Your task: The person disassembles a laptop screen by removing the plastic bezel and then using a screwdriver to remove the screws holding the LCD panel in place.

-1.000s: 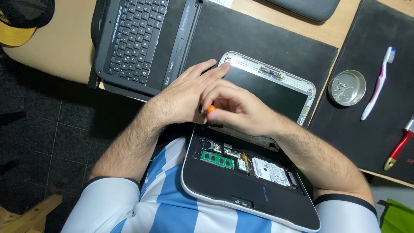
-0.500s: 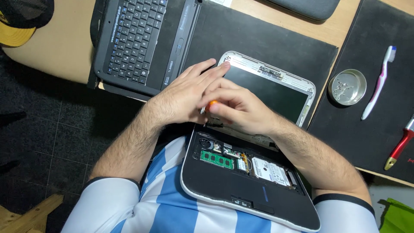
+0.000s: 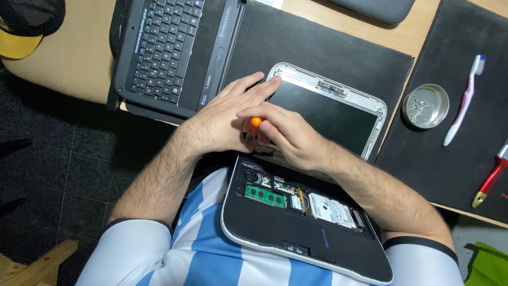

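Nearest me, across my lap, lies the small laptop base (image 3: 296,233); its keyboard deck is already off, so the green memory stick (image 3: 265,196), the silver hard drive (image 3: 330,207) and the fan corner are bare to view; none of these looks pulled yet, so by my reckoning the strip-down is part done, with the inner parts left to come out.

Just beyond, at the hinge edge, my hands meet; my right hand (image 3: 288,139) has thumb and forefinger pinched closed on an orange-handled screwdriver (image 3: 254,125), only the orange cap showing between them, the tip hidden below; other fingers half curled; my left hand (image 3: 222,124) lies flat and spread, fingers straight, tips resting on the near corner of the screen panel (image 3: 328,108), gripping nothing that I can see; whether a screw sits under the driver I cannot tell.

Farther out, the panel rests tilted back on a black mat (image 3: 317,50), bezel off, top strip bare; the removed keyboard (image 3: 164,47) sits up left on the wooden table (image 3: 69,63).

Far right, on a second mat: round metal dish (image 3: 425,105) with small screws, a white and pink toothbrush (image 3: 463,100), a red-handled tool (image 3: 491,181).
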